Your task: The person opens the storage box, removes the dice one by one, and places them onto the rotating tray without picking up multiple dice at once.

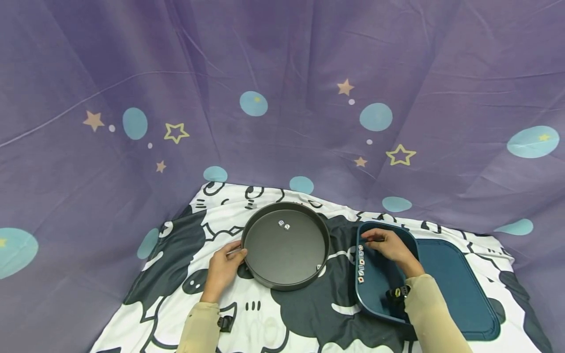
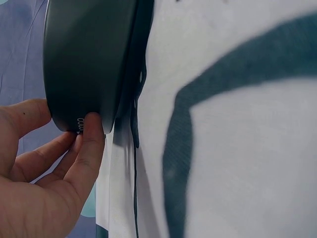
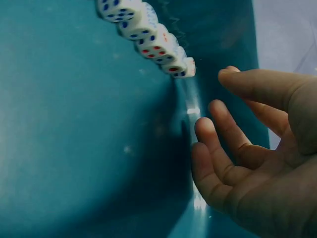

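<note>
In the head view a round dark grey pan [image 1: 282, 252] stands at centre. My left hand [image 1: 222, 269] holds its left side; the left wrist view shows fingertips [image 2: 92, 126] against the outer wall and another digit at the rim. Two small white dice [image 1: 287, 227] lie together toward the pan's back, and a third die [image 1: 319, 267] sits by its right front wall. My right hand [image 1: 390, 247] hovers inside the back of a blue tray [image 1: 384, 318], fingers loosely bent around nothing. Just beyond those fingers, a row of several dice [image 3: 153, 42] lines the tray's left wall.
A flat blue tray or lid [image 1: 459, 289] lies right of the deep tray, partly under the right forearm. A black-and-white cartoon cloth [image 1: 260, 328] covers the table. Behind it hangs a purple curtain [image 1: 282, 142] with stars and ovals.
</note>
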The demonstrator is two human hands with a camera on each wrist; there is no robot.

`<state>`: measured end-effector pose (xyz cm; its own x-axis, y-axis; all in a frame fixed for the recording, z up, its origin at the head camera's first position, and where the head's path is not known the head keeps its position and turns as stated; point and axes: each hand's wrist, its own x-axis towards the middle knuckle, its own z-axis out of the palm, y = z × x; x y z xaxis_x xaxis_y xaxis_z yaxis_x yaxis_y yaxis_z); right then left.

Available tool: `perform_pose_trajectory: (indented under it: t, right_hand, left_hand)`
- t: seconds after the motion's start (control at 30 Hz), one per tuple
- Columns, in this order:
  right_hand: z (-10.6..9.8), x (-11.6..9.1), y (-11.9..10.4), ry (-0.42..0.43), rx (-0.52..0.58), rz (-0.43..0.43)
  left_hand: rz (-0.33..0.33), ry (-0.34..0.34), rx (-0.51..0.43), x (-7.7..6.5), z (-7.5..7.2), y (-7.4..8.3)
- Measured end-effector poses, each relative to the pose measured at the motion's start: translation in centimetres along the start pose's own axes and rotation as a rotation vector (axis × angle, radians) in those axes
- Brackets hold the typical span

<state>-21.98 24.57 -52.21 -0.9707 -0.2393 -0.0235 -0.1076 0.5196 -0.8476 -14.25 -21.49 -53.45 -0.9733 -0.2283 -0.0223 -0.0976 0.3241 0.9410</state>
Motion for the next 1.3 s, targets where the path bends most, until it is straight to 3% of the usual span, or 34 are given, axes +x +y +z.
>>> perform_pose_trajectory:
  t: [0.27, 0.7, 1.3]
  right_hand:
    - [0.6, 0.1, 0.7, -0.055, -0.016, -0.022]
    - [1.2, 0.2, 1.1, -0.038, -0.035, -0.055]
    - [1.5, 0.3, 1.6, -0.019, -0.05, -0.013]
  left_hand:
    - [0.003, -0.001, -0.001, 0.1, 0.0, 0.0]
    - [-0.009, 0.002, 0.006, 0.0, 0.0, 0.2]
    - [-0.003, 0.004, 0.003, 0.1, 0.1, -0.1]
